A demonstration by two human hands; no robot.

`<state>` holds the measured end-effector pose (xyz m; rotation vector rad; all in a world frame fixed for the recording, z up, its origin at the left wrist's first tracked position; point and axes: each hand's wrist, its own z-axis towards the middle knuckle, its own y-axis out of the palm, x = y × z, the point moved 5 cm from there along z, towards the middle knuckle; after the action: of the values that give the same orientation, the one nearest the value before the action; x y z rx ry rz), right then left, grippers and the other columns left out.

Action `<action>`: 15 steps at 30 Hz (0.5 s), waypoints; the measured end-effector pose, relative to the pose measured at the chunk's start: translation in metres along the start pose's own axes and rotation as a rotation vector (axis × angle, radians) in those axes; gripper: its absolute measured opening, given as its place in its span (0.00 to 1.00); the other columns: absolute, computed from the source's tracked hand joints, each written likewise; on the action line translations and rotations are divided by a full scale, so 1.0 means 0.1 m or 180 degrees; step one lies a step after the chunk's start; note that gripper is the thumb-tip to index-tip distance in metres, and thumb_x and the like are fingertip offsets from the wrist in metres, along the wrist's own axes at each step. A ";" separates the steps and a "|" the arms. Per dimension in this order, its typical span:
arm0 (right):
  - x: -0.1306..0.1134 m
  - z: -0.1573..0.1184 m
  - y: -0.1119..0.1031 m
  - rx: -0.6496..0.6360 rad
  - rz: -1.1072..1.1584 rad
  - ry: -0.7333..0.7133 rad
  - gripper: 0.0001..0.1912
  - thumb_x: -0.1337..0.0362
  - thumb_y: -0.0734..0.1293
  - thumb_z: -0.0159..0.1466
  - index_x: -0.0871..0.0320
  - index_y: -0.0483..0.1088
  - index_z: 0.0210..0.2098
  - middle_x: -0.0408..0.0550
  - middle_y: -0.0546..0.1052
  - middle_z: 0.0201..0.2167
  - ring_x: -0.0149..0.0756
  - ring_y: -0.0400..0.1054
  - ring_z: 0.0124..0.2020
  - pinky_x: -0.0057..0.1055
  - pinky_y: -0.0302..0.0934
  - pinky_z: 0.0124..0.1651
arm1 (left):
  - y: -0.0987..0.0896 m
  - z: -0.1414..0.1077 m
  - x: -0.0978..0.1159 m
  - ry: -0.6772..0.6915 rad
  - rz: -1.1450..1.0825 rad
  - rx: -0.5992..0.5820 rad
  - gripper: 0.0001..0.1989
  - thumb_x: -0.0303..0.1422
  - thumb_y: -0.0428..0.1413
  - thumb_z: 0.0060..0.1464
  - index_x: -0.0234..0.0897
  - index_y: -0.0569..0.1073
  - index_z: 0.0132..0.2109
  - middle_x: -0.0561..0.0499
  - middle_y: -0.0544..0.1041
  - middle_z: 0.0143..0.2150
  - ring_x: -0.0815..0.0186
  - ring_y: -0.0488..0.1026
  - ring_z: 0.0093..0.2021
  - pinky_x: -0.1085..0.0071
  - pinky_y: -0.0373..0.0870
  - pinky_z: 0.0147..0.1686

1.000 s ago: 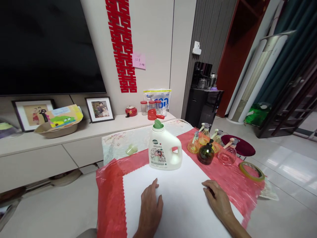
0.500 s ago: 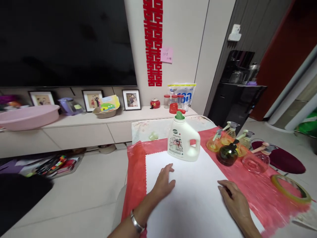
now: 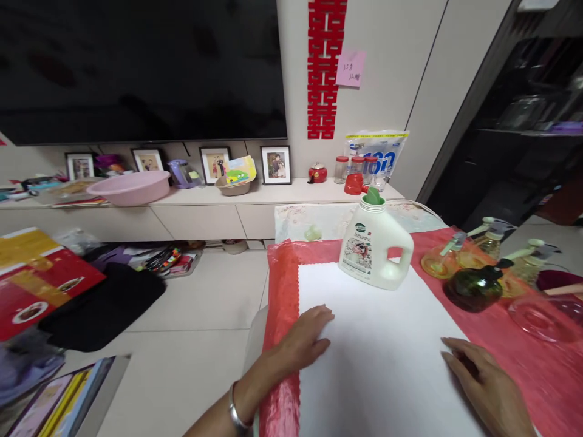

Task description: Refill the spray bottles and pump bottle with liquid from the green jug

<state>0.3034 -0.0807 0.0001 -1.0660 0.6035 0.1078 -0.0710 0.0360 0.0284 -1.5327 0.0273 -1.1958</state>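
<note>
A white sheet (image 3: 373,340) lies over a red plastic cover (image 3: 280,303) on the table. My left hand (image 3: 307,337), with a silver bangle on the wrist, rests at the sheet's left part, fingers stretched and thumb apart, holding nothing. Over at the right edge of the sheet is my right hand (image 3: 489,382), fingers loosely curved, thumb apart, nothing between them. Beyond both hands stands a white detergent jug (image 3: 376,243) upright on the sheet's far part, its handle to the right. A green piece (image 3: 372,195) sits in its mouth. Neither hand touches the jug.
Right of the sheet are several pump bottles, among them a dark green one (image 3: 476,286) and a clear pink one (image 3: 546,315). Behind the table runs a low cabinet (image 3: 195,215) with a pink basin (image 3: 132,188) and photo frames. Boxes and a black bag (image 3: 109,309) lie at left.
The view has swung left, so the table and jug appear farther right and more of the left floor shows. Both hands keep about the same places on the sheet.
</note>
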 end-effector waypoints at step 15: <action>-1.01 -0.29 0.25 0.0418 -0.0497 -0.1714 0.25 0.51 0.54 0.74 0.58 0.61 0.64 0.51 0.74 0.50 0.39 0.73 0.46 0.33 0.73 0.43 | 0.19 -0.10 0.21 -0.0070 0.0684 0.0378 0.31 0.23 0.52 0.56 0.39 0.61 0.67 0.39 0.71 0.64 0.48 0.65 0.67 0.40 0.63 0.65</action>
<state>0.1979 -0.0722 0.0228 -0.9017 0.0400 0.2075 -0.0569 0.0099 0.0268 -1.4010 0.1023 -0.9926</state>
